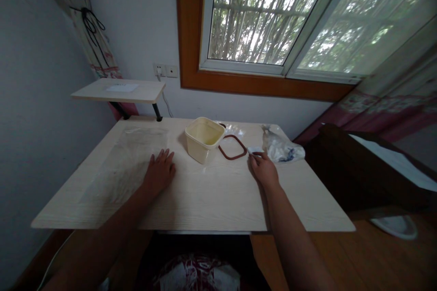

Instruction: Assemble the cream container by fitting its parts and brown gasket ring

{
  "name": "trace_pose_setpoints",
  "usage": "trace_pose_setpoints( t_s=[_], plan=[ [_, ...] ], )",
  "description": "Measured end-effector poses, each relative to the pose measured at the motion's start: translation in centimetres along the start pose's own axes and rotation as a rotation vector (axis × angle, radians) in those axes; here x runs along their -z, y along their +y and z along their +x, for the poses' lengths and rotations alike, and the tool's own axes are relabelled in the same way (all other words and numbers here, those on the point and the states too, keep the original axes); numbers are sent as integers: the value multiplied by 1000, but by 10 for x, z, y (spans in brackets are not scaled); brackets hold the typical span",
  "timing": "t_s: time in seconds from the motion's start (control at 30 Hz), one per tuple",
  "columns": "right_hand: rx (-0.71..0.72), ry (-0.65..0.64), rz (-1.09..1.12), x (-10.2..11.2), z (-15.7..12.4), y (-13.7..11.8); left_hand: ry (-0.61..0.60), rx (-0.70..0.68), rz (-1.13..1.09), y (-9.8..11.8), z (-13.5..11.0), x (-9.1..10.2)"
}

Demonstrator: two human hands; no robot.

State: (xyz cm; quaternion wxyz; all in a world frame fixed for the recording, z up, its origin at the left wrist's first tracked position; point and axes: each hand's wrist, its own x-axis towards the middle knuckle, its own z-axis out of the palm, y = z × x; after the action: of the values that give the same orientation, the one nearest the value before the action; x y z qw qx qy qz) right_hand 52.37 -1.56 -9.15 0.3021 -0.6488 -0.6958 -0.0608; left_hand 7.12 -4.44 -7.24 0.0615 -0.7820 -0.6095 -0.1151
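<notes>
White rectangular slip of card or paper lies near the far right edge of a pale wood-grain desk, too small to tell which material it is. The person's right hand is at the slip, its fingertips closed on the near end in what looks like a pinch, though the fingers partly hide it. The left hand rests open, palm down and holding nothing, near the desk's middle. Between the hands, toward the far edge, stands a pale yellow square plastic tub, open at the top. A reddish-brown rounded-square rubber gasket lies just to its right, beside the slip. Beyond the right hand sits a crumpled clear plastic bag with blue marks that cannot be made out. A cloudy clear film sheet covers the desk's left part.
</notes>
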Motion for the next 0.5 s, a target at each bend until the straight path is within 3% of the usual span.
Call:
trace_pose_setpoints(
  t_s=[0.27, 0.4, 0.5],
  plan=[
    [-39, 104, 86, 8, 2, -8, 105, -37, -70, -3, -1, -2],
    [-75, 202, 250, 19, 0, -16, 145, -75, -100, -4, 0, 0],
    [-38, 196, 387, 28, -2, -25, 185, -122, -149, -5, 1, 4]
  ],
)
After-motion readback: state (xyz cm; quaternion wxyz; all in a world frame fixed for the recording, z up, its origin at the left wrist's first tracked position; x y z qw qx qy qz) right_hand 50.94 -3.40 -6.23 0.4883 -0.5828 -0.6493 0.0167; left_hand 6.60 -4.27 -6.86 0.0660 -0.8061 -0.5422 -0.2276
